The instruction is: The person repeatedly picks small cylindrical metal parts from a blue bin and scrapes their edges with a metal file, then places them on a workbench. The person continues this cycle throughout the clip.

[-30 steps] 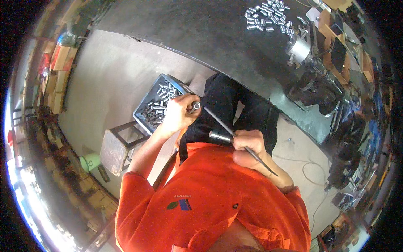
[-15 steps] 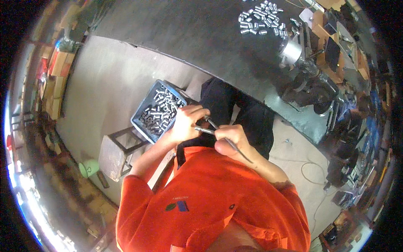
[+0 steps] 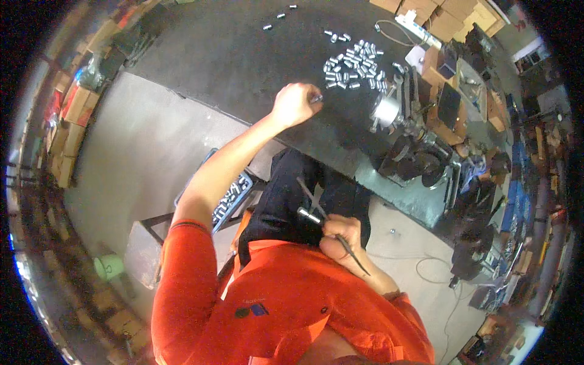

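Note:
My left hand (image 3: 295, 104) is closed over the dark workbench (image 3: 207, 55), with the end of a small shiny metal cylinder (image 3: 317, 98) showing at its fingertips. Beyond it lies a loose pile of similar metal cylinders (image 3: 356, 64). Down at my lap, my right hand (image 3: 340, 233) is wrapped round a slim metal-tipped handheld tool (image 3: 311, 215) with a dark cord trailing past the wrist. A thin rod (image 3: 309, 193) also sticks out from that hand; whether it belongs to the tool I cannot tell. My left forearm partly covers a blue bin (image 3: 241, 198) of metal cylinders.
On the bench's right stands a dark machine (image 3: 420, 152) with a silver round part (image 3: 386, 112). Wooden boxes (image 3: 447, 100) and a power strip (image 3: 420, 29) are behind it. A stool (image 3: 145, 255) supports the bin, near a green cup (image 3: 109, 266) on the left. Cable loops (image 3: 432, 267) lie on the floor.
My left hand has moved from beside the tool at my lap up and forward over the bench, carrying a metal cylinder. My right hand has dropped slightly, still holding the tool. The view has shifted.

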`<state>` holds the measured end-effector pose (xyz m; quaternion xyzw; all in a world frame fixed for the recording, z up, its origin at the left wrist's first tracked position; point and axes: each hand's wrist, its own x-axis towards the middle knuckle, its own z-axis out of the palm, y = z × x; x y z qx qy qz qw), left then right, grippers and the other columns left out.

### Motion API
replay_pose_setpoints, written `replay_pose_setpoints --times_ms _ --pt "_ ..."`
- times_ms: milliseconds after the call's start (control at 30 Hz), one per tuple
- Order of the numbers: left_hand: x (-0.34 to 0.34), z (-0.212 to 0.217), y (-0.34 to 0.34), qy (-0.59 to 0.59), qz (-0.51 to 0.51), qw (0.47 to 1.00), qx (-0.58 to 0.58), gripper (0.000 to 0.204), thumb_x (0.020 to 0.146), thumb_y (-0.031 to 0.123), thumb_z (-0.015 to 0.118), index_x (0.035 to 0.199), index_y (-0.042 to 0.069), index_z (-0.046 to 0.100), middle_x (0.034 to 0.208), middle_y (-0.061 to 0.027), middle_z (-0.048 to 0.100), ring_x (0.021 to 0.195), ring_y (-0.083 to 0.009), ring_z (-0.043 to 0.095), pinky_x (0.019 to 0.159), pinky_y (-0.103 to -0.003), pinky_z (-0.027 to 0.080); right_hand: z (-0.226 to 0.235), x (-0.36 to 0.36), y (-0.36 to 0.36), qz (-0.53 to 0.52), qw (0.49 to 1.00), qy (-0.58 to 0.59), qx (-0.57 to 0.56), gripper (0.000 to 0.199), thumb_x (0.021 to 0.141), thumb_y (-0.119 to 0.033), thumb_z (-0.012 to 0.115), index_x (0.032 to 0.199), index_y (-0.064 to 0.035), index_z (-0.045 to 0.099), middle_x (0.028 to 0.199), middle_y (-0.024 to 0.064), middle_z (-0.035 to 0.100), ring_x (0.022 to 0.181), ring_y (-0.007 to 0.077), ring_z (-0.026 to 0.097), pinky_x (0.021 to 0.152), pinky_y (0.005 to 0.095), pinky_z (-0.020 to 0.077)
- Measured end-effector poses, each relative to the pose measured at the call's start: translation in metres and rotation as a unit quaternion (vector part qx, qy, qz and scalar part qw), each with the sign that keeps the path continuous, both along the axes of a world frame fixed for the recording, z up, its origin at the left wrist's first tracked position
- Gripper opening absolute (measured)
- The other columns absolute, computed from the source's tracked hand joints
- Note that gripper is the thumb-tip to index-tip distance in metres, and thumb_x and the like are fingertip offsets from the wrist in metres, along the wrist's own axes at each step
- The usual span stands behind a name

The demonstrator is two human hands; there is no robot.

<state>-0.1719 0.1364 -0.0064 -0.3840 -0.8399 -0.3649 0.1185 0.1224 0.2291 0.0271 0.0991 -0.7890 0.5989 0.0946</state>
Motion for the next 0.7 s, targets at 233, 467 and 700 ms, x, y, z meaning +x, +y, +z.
replay_pose_setpoints --times_ms 233,467,700 --pt "-0.018 0.037 0.049 -0.441 -0.085 0.831 0.328 0.044 0.082 0.008 0.065 0.121 -0.005 0.049 0.093 -0.0139 0.067 0.070 -0.0193 0.065 0.064 -0.029 0.053 -0.004 0.000 0.003 0.002 1.000 -0.025 0.009 0.021 0.060 -0.002 0.060 0.055 -0.0039 0.039 0.055 0.0098 0.039 0.046 0.0245 0.040 0.043 0.0379 0.0277" --pt "0.069 0.119 -0.035 -0.482 -0.191 0.770 0.372 0.035 0.086 0.010 0.054 0.119 -0.002 0.053 0.089 -0.0149 0.063 0.068 -0.0202 0.061 0.061 -0.030 0.050 -0.021 0.002 0.003 0.029 0.997 -0.044 -0.054 0.021 0.063 -0.002 0.059 0.058 -0.0038 0.039 0.056 0.0082 0.038 0.046 0.0217 0.039 0.043 0.0349 0.0284" --pt "0.134 0.221 -0.043 -0.321 -0.711 0.504 0.371 0.021 0.088 0.006 0.054 0.075 -0.007 0.064 0.082 -0.0339 0.063 0.058 -0.0316 0.065 0.055 -0.037 0.056 -0.010 -0.007 -0.005 0.046 0.996 -0.027 -0.073 0.025 0.063 0.000 0.057 0.056 -0.0027 0.033 0.054 0.0088 0.034 0.048 0.0221 0.036 0.045 0.0350 0.0258"
